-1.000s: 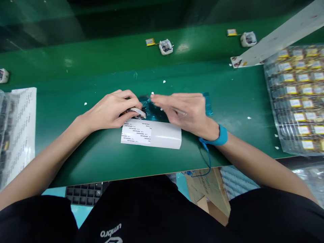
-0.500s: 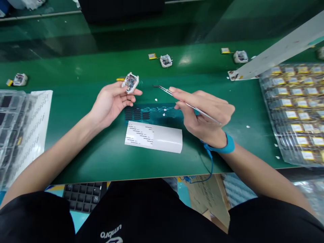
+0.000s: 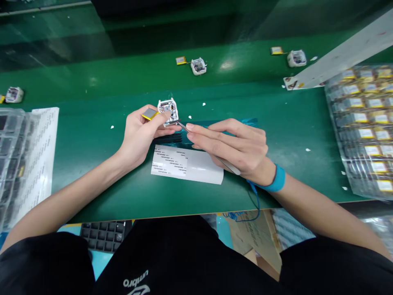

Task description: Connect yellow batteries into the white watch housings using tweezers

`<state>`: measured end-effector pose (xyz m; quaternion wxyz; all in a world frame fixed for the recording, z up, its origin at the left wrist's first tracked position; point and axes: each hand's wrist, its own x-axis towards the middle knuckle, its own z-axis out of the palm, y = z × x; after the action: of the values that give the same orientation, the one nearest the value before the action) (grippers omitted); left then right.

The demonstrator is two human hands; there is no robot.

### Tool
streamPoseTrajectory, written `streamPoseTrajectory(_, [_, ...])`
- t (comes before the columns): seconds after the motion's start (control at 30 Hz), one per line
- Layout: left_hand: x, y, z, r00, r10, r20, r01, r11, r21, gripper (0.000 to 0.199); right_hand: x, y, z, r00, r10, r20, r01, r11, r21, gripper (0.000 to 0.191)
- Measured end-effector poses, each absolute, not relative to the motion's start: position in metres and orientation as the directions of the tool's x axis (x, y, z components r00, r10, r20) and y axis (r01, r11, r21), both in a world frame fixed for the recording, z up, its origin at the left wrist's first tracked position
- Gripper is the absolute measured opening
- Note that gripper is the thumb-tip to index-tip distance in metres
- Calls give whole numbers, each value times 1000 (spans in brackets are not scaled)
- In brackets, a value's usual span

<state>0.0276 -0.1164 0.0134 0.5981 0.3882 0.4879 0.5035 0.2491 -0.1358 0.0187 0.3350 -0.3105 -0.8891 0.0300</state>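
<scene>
Between thumb and fingers, my left hand [image 3: 139,133] grips a small white device housing [image 3: 172,107] with a bare circuit board inside. A yellow-edged battery cell [image 3: 150,114] hangs off the housing's left side, beside my thumb. My right hand [image 3: 236,149] is closed around metal tweezers [image 3: 229,165], whose tips reach the lower edge of the housing. Whether a dark strip is still between the tips is too small to tell. Under the hands lies a blue film [image 3: 196,143] with dark strips, partly hidden. A white printed backing sheet [image 3: 202,166] lies just in front of it.
Two more housings with batteries [image 3: 198,66] [image 3: 296,58] sit along the back, and another housing [image 3: 14,94] at far left. A clear tray of batteries [image 3: 365,135] stands right, near a white post [image 3: 340,53]. Clear trays [image 3: 12,164] lie left. A blue wrist cord [image 3: 257,200] drops over the edge.
My right hand has moved left, bringing the tweezer tips to the housing. My left hand has turned the housing and shifted it slightly right and down, showing the battery more.
</scene>
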Motion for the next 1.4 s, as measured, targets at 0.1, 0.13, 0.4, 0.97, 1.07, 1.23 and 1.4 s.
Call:
streamPoseTrajectory(0.1, [31,-119,15,10,978,-209,-197,207,958,19,249,-135,15,-604,535,591,542,819,-188,23])
streamPoseTrajectory(0.13, [31,-120,16,5,978,-208,-184,206,961,20,250,-135,14,-609,538,582,541,819,-191,24])
streamPoseTrajectory(0.4, [31,-123,13,-26,986,-167,-108,163,981,23,248,-134,9,-592,519,616,510,834,-212,24])
streamPoseTrajectory(0.97, [26,-121,2,-21,999,-35,-9,35,999,25,241,-136,4,-475,552,686,462,819,-339,45])
streamPoseTrajectory(1.07, [25,-120,1,-14,1000,-15,-5,15,1000,25,241,-136,3,-464,542,701,432,829,-355,49])
streamPoseTrajectory(1.23, [28,-123,4,0,998,-65,-73,65,995,28,242,-134,2,-485,535,691,380,841,-385,51])
streamPoseTrajectory(1.4, [14,-101,-1,52,999,-4,45,1,999,39,245,-134,6,-504,498,706,411,857,-311,62])
